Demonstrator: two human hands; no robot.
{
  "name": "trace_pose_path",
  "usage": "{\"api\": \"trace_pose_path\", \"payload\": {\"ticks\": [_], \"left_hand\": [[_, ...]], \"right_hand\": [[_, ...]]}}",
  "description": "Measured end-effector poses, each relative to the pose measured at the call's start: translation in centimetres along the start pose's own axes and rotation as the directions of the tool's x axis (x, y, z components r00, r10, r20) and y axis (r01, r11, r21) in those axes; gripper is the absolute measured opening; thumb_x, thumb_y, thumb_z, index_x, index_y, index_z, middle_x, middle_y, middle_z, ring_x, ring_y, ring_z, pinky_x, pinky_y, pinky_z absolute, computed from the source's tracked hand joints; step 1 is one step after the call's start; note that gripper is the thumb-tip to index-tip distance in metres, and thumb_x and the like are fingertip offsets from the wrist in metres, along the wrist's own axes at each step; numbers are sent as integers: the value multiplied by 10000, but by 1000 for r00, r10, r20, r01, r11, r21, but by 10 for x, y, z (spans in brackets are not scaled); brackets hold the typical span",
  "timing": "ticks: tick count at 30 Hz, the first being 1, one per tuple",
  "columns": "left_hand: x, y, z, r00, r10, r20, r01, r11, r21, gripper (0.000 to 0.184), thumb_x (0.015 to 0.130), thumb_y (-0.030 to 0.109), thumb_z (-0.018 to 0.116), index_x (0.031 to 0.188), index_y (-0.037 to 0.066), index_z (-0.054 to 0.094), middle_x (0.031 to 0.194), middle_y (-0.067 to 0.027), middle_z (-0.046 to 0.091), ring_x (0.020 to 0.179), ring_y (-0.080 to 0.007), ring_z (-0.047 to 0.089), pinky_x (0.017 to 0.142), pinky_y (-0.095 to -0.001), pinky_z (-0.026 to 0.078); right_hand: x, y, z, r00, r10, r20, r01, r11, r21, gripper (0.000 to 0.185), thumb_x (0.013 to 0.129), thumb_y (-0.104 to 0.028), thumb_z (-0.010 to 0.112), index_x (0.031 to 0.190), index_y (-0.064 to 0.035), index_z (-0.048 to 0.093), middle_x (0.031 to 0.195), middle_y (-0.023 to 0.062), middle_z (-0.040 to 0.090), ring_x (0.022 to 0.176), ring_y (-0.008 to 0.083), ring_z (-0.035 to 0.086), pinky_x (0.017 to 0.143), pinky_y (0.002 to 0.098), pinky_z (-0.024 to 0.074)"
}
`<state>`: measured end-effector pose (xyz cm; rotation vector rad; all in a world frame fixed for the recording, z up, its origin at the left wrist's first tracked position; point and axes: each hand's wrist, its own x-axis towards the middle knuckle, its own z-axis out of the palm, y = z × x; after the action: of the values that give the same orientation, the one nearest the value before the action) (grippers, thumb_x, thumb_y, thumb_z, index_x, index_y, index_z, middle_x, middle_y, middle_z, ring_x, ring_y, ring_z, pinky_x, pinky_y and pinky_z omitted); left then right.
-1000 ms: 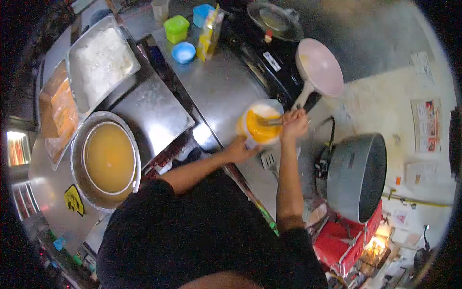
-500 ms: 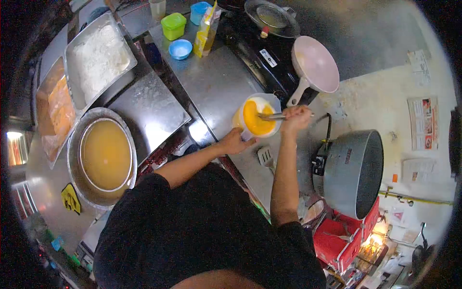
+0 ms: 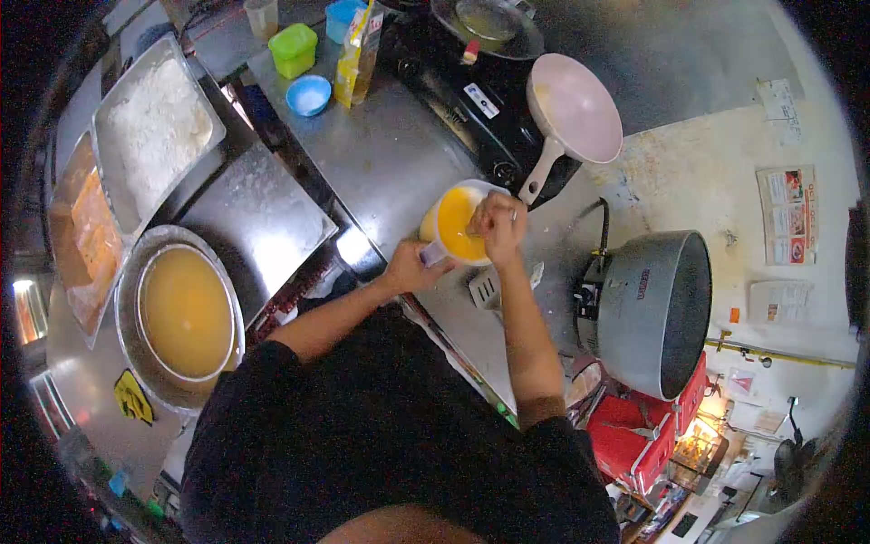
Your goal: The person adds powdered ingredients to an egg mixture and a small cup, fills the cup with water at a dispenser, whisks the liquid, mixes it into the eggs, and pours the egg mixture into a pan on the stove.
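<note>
On the grey steel counter (image 3: pixel 362 163): a pale, translucent, round-mouthed plastic jug (image 3: pixel 431 223) sits directly before the person; its underside is hidden, so I cannot tell whether it rests on the metal or is held just above.
Left hand (image 3: pixel 412 266): fingers curled around the jug's handle side, thumb along the near edge; probably a brace, steadying the vessel against the other hand's work.
Right hand (image 3: pixel 498 225): fingers closed in a fist over the mouth, seemingly around a slim metal utensil (image 3: pixel 514 215), which the hand mostly hides; the high grip presumably keeps the knuckles out of the liquid.
Bright yellow liquid (image 3: pixel 453 220): inside the jug, showing beside the fist.
Jug's direction: mouth upward, handle towards the left hand, far rim towards the flat black stove (image 3: pixel 453 100); its long axis runs roughly upright, any slight lean being hard to judge.
Slotted flat-headed spatula (image 3: pixel 485 288): on the counter near the jug, partly behind the right forearm, perhaps left within reach.
Round pale-pink pan (image 3: pixel 580 109): at the stove, long handle slanting towards the jug and ending near the right hand, likely turned for easy grasping.
</note>
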<state>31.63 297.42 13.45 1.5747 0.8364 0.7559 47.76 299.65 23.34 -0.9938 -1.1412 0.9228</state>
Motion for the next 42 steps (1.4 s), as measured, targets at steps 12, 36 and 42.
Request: {"api": "trace_pose_path", "payload": {"ticks": [12,36,42], "left_hand": [[-1,31,-20,996,-51,76,39,988,152,476,778,474,694,1029,71,660,829,-143,689,754,-304,676,707,-400,533],[-4,51,-30,984,-169,64,158,977,142,550,729,518,698,960,20,654,733,-170,655,663,-327,649,631,-421,518],[10,-22,10,996,46,-80,-21,960,279,570,728,548,693,930,17,659,725,-177,656,649,-290,648,638,-416,517]], "right_hand": [[-2,-32,-7,824,-206,-528,186,978,-91,266,820,-230,472,622,-110,340,506,42,402,426,148,402,390,302,367],[11,-19,-16,898,-107,-428,-32,952,-306,271,843,-149,451,584,-102,385,516,34,437,403,131,400,391,294,358],[7,-40,-32,894,85,-439,71,942,327,333,862,-268,376,558,-155,300,441,15,332,351,129,295,352,271,295]]}}
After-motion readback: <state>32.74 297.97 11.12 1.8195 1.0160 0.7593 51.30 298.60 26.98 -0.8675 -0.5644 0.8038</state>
